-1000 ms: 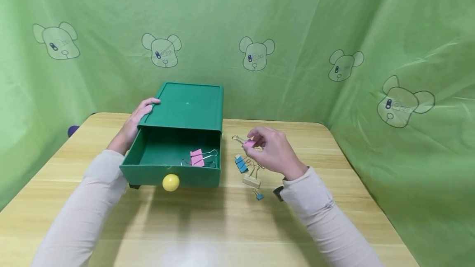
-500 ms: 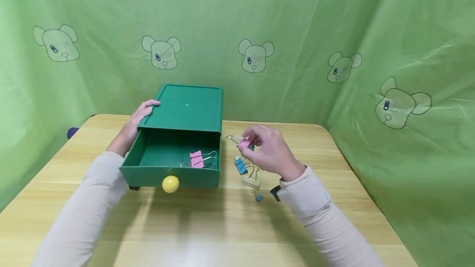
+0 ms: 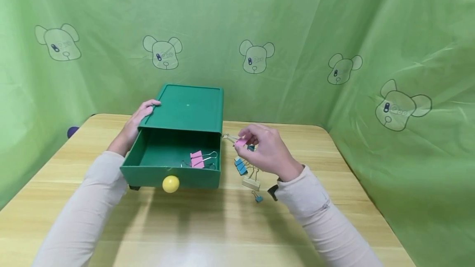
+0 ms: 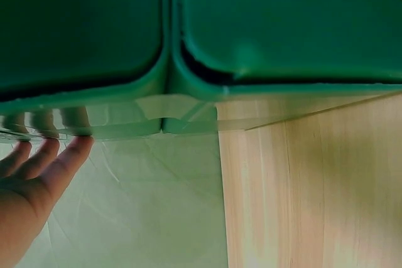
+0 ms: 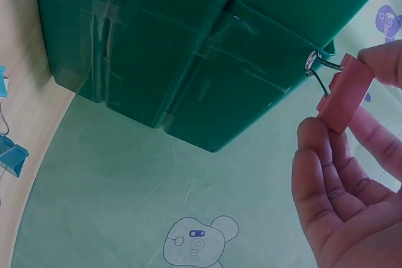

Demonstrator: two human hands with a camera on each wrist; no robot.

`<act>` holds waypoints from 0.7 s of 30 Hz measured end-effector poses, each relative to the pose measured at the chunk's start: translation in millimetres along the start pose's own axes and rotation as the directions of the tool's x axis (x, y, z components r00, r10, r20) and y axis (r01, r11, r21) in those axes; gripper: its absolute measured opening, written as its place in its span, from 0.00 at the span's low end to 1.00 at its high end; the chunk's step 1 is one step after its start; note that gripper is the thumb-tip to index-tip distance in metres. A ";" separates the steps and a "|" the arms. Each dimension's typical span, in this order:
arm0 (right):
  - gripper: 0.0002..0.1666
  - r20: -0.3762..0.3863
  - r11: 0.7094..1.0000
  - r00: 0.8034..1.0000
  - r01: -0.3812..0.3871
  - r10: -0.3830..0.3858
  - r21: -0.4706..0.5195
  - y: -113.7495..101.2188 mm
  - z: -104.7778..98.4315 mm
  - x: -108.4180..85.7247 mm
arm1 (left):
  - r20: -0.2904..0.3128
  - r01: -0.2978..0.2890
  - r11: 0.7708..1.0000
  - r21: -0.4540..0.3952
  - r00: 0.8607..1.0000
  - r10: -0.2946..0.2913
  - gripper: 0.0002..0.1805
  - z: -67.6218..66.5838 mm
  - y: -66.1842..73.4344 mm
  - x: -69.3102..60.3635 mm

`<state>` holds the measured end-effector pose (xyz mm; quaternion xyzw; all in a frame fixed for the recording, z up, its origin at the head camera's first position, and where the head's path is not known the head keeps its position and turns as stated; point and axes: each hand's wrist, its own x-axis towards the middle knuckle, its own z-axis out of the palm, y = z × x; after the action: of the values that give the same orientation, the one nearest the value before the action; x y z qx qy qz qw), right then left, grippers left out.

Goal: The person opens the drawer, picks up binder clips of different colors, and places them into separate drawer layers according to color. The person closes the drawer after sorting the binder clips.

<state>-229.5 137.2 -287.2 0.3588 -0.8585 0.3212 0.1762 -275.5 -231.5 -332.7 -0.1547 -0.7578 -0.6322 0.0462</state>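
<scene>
A green drawer box [image 3: 191, 108] stands on the table with its drawer [image 3: 146, 176] pulled out. My left hand [image 3: 134, 126] rests against the box's left side; in the left wrist view its extended fingers [image 4: 68, 158] touch the wall. Just right of the box, my right hand [image 3: 269, 149] pinches a pink binder clip [image 5: 345, 95] between thumb and fingers, its wire handles pointing left toward the box. Inside the drawer, near its front right corner, lies another pink binder clip [image 3: 197, 159] beside dark wire handles partly hidden by the drawer front.
Below the right hand lie a blue binder clip [image 3: 241, 166], a cream one [image 3: 251, 183] and a small blue one [image 3: 258, 198]. A teal clip [image 3: 251, 148] is partly hidden behind the fingers. The drawer front bears a yellow knob [image 3: 170, 184]. A green curtain [image 3: 289, 94] hangs behind the table.
My right hand has moved left toward the box with the pink binder clip, uncovering part of the teal clip. The left hand has stayed against the box.
</scene>
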 end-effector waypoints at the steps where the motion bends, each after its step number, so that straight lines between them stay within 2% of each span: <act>1: 0.08 -0.001 1.000 1.000 0.000 0.000 -0.002 -0.6 -0.1 0.2 | 0.000 -0.001 1.000 0.001 1.000 0.001 0.21 0.0 0.1 0.0; 21: 0.09 -0.036 0.999 0.998 0.050 -0.051 -0.015 -8.8 -4.8 1.3 | 0.005 0.000 1.000 -0.009 1.000 0.000 0.21 1.3 1.2 -0.8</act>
<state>-223.6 135.1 -279.2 0.3731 -0.8481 0.3170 0.2025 -274.1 -230.1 -332.0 -0.1565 -0.7549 -0.6354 0.0438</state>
